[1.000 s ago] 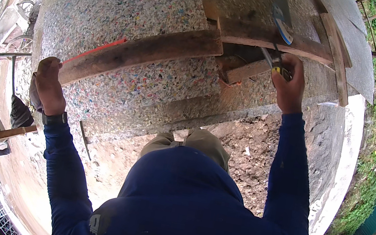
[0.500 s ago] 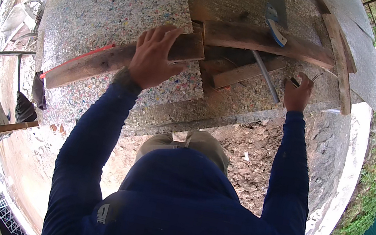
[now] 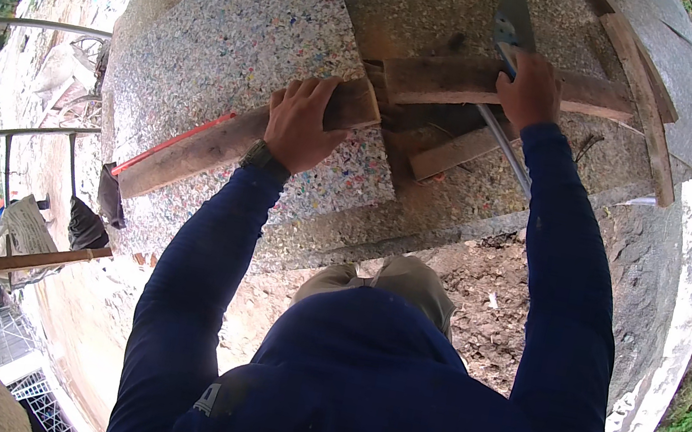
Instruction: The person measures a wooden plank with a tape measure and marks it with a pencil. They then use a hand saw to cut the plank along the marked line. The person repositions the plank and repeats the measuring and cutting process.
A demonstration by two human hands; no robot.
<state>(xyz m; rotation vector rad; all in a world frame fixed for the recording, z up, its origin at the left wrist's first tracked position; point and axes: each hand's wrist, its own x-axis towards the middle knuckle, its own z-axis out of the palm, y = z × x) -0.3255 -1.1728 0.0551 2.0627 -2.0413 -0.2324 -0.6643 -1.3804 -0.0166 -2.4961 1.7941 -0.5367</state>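
My left hand [image 3: 299,124] is closed over a weathered wooden plank [image 3: 190,153], fingers across its top and thumb on the near side. The plank lies slanted on a speckled multicoloured panel [image 3: 255,24]. To the right, my right hand [image 3: 530,93] is wrapped round the handle of a hand saw [image 3: 515,13]. The saw's grey blade points away from me, and most of the handle is hidden by my fingers. Under the saw handle, a second wooden plank [image 3: 444,81] runs toward the right, its left end close to the first plank's right end.
A metal pipe [image 3: 507,150] and a short wooden piece [image 3: 454,154] lie below the second plank. Another wooden strip [image 3: 638,106] crosses at the right. A red strip [image 3: 172,143] runs along the first plank. Metal rails [image 3: 27,134] stand at the left, with broken soil [image 3: 495,289] by my legs.
My right hand has moved up and left from beside the pipe to the saw and taken hold of its handle. My left hand stays on the plank. The whole view has shifted slightly.
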